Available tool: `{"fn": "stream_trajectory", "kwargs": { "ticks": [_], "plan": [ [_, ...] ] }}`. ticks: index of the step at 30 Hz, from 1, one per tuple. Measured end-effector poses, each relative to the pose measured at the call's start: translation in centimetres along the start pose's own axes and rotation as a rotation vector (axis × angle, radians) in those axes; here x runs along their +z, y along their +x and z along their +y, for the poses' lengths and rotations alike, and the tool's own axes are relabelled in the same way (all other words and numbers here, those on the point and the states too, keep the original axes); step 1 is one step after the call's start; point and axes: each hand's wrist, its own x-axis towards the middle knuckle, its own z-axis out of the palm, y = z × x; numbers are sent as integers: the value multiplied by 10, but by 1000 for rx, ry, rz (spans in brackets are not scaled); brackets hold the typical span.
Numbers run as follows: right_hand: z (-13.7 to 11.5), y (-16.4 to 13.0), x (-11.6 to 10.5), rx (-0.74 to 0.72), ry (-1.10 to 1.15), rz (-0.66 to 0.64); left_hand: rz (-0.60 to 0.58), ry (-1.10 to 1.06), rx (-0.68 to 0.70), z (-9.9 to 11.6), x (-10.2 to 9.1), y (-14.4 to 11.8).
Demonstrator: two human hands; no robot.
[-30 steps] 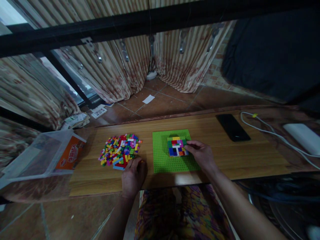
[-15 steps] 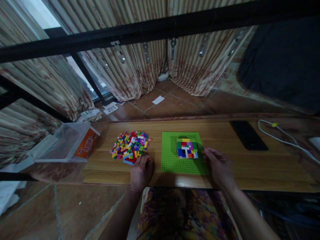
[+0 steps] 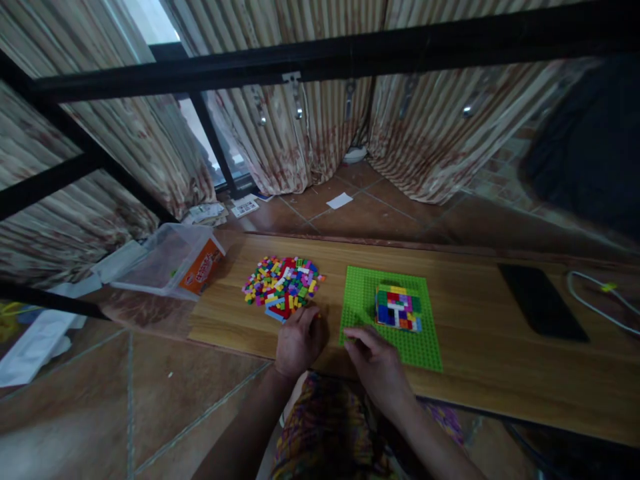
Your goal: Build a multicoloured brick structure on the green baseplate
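My left hand (image 3: pixel 301 341) rests at the near edge of a heap of mixed toy bricks (image 3: pixel 280 283), its fingers closed. A speck of red shows at its fingertips, apparently a small toy brick (image 3: pixel 317 315). Over the front left corner of a green studded baseplate (image 3: pixel 360 293) is my right hand (image 3: pixel 376 365), thumb and fingers pinched together; whatever they may hold is too small to make out. On the baseplate stands a low square block built of many-coloured bricks (image 3: pixel 399 308), with a dark gap near its front. Neither hand touches this block.
A clear plastic box (image 3: pixel 165 263) with an orange label lies left of the wooden board (image 3: pixel 475 333). To the right are a black phone-like slab (image 3: pixel 543 300) and a white cable (image 3: pixel 600 300). Beyond the board, a black metal bar (image 3: pixel 320 57) crosses before striped curtains.
My right hand has moved left, from beside the baseplate's right edge to its front left corner. My left hand stays by the heap, closed. The whole view has turned somewhat left.
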Motion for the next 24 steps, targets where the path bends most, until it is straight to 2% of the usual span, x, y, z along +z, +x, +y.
{"fn": "stream_trajectory", "kwargs": {
  "ticks": [4, 9, 18, 21, 24],
  "plan": [
    [4, 20, 26, -75, -165, -99, 16, -1, -5, 0, 2, -1],
    [4, 42, 42, -129, -343, -154, 40, 13, -1, -2, 5, -3],
    [0, 53, 48, -138, -504, -141, 38, -41, -18, -1, 5, -4],
    [-1, 53, 48, -145, -470, -120, 51, -50, -20, 0, 4, -5],
    [-2, 49, 43, -144, -344, -91, 69, -59, -21, -1, 3, -6]
  ]
}}
